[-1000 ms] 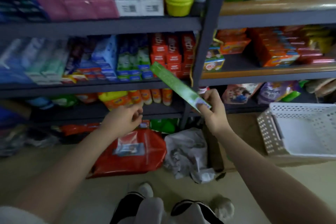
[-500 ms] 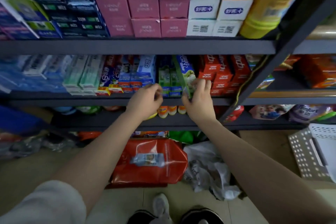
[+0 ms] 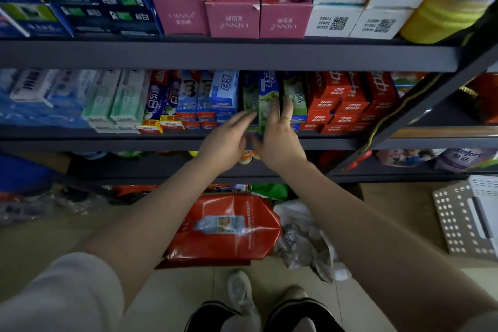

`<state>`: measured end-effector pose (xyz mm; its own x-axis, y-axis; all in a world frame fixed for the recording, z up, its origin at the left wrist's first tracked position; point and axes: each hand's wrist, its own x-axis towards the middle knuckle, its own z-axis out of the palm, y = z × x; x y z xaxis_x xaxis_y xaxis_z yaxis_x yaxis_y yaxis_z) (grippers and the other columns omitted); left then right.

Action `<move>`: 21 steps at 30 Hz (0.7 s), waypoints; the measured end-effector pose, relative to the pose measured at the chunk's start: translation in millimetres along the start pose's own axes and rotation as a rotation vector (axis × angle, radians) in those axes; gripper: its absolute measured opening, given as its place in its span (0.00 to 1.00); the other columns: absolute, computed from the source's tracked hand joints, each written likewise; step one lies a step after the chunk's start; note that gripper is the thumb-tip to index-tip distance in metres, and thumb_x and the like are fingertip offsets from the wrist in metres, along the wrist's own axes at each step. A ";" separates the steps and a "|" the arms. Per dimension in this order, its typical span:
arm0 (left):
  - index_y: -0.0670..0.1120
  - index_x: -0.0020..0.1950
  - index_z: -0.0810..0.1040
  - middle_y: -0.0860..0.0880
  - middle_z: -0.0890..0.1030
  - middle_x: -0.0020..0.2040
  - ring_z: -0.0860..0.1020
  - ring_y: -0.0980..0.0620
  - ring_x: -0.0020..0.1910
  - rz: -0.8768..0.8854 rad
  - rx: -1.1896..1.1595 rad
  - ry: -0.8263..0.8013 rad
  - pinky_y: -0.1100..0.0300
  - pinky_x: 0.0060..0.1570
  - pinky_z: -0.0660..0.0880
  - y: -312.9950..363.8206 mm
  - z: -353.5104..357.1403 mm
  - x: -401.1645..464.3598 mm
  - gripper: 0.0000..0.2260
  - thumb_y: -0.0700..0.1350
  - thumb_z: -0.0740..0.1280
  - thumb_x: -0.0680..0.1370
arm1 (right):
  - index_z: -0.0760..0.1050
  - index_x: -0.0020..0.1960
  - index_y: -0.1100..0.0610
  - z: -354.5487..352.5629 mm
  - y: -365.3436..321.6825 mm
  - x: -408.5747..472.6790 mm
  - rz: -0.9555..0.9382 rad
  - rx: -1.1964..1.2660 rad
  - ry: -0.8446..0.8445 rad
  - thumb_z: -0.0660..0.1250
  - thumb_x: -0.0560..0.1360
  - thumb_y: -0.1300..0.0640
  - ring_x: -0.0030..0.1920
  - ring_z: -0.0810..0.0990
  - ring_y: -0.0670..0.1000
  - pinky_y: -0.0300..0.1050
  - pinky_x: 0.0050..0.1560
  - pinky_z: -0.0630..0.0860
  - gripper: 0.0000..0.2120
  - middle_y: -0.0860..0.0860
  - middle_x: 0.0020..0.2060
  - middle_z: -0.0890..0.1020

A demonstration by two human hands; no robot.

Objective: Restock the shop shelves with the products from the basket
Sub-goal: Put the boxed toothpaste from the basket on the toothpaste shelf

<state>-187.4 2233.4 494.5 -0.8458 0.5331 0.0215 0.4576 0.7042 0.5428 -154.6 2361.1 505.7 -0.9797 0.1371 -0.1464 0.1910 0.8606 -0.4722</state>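
Your right hand [image 3: 279,137] has its fingers out straight, flat against the green and blue cardboard toothpaste box [image 3: 266,101], holding nothing. That box stands on end on the dark metal middle shelf [image 3: 107,141], just past your fingertips, its long side pointing up between other green boxes and the red boxes [image 3: 347,100]. Your left hand [image 3: 225,143] is flat and open too, just left of the box, touching its edge. Both hands are equally close. I think the box only needs a push straight back. The white plastic basket with holes [image 3: 458,221] sits on the floor, far to your right.
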 end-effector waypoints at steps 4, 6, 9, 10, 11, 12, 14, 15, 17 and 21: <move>0.48 0.76 0.51 0.42 0.65 0.72 0.78 0.43 0.51 -0.065 -0.026 -0.108 0.54 0.43 0.75 5.1 5.2 12.6 0.32 0.46 0.63 0.77 | 0.47 0.76 0.54 -23.9 30.2 1.0 -0.114 0.045 -0.091 0.65 0.74 0.48 0.69 0.67 0.63 0.54 0.62 0.72 0.39 0.55 0.76 0.41; 0.49 0.76 0.50 0.45 0.62 0.74 0.78 0.43 0.55 -0.086 -0.052 -0.158 0.55 0.46 0.74 7.9 9.0 16.1 0.36 0.53 0.66 0.74 | 0.49 0.76 0.53 -29.7 44.0 2.2 -0.123 -0.029 -0.061 0.66 0.73 0.47 0.67 0.70 0.63 0.57 0.58 0.75 0.38 0.53 0.77 0.44; 0.47 0.75 0.52 0.46 0.61 0.75 0.77 0.43 0.57 -0.085 -0.015 -0.120 0.54 0.49 0.74 13.8 12.4 18.1 0.36 0.56 0.65 0.74 | 0.51 0.75 0.56 -27.4 56.4 2.5 -0.145 -0.107 0.022 0.63 0.75 0.46 0.66 0.71 0.59 0.55 0.52 0.78 0.36 0.52 0.77 0.51; 0.46 0.75 0.55 0.45 0.63 0.74 0.77 0.43 0.56 -0.079 0.015 -0.075 0.53 0.48 0.75 16.0 13.2 19.1 0.33 0.55 0.64 0.76 | 0.53 0.75 0.57 -25.6 59.2 1.4 -0.146 -0.138 0.065 0.63 0.76 0.46 0.64 0.74 0.59 0.54 0.49 0.79 0.34 0.51 0.76 0.54; 0.45 0.74 0.57 0.44 0.64 0.73 0.77 0.43 0.55 -0.075 0.040 -0.030 0.52 0.47 0.75 18.0 14.1 20.3 0.30 0.54 0.63 0.77 | 0.57 0.74 0.58 -23.8 61.3 0.6 -0.143 -0.166 0.113 0.62 0.76 0.47 0.62 0.76 0.58 0.53 0.45 0.79 0.31 0.51 0.76 0.57; 0.44 0.73 0.59 0.44 0.66 0.72 0.77 0.42 0.55 -0.075 0.055 0.007 0.51 0.47 0.75 19.7 15.4 21.4 0.28 0.53 0.62 0.77 | 0.61 0.72 0.58 -22.2 62.0 -0.2 -0.146 -0.187 0.168 0.63 0.76 0.48 0.57 0.79 0.59 0.52 0.40 0.78 0.29 0.51 0.74 0.61; 0.42 0.72 0.61 0.43 0.68 0.70 0.76 0.42 0.57 -0.080 0.076 0.054 0.48 0.48 0.77 20.8 18.5 24.6 0.26 0.52 0.61 0.78 | 0.70 0.65 0.61 -18.0 61.2 -0.1 -0.183 -0.239 0.273 0.66 0.75 0.51 0.41 0.83 0.61 0.46 0.28 0.72 0.23 0.53 0.69 0.71; 0.42 0.72 0.62 0.42 0.69 0.69 0.76 0.41 0.58 -0.077 0.093 0.073 0.47 0.49 0.77 20.8 19.5 26.8 0.25 0.51 0.61 0.78 | 0.73 0.59 0.63 -17.3 59.0 1.1 -0.201 -0.290 0.286 0.69 0.73 0.52 0.32 0.82 0.61 0.43 0.24 0.68 0.20 0.56 0.63 0.76; 0.42 0.72 0.63 0.43 0.70 0.68 0.76 0.41 0.58 -0.067 0.145 0.107 0.48 0.46 0.77 20.2 20.1 30.6 0.23 0.50 0.60 0.79 | 0.75 0.49 0.63 -17.2 55.7 6.8 -0.212 -0.406 0.319 0.76 0.66 0.54 0.19 0.75 0.57 0.37 0.21 0.62 0.18 0.59 0.51 0.81; 0.46 0.72 0.62 0.46 0.64 0.74 0.80 0.39 0.50 -0.054 0.323 0.095 0.51 0.37 0.75 3.2 26.2 22.8 0.21 0.48 0.58 0.80 | 0.77 0.55 0.58 -16.5 46.5 11.1 -0.378 -0.605 0.389 0.66 0.60 0.69 0.15 0.70 0.52 0.34 0.19 0.59 0.23 0.56 0.52 0.82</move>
<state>-198.0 2260.1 474.7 -0.8862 0.4551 0.0865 0.4614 0.8508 0.2514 -157.6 2410.8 496.5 -0.9437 -0.1507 0.2944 -0.1138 0.9837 0.1390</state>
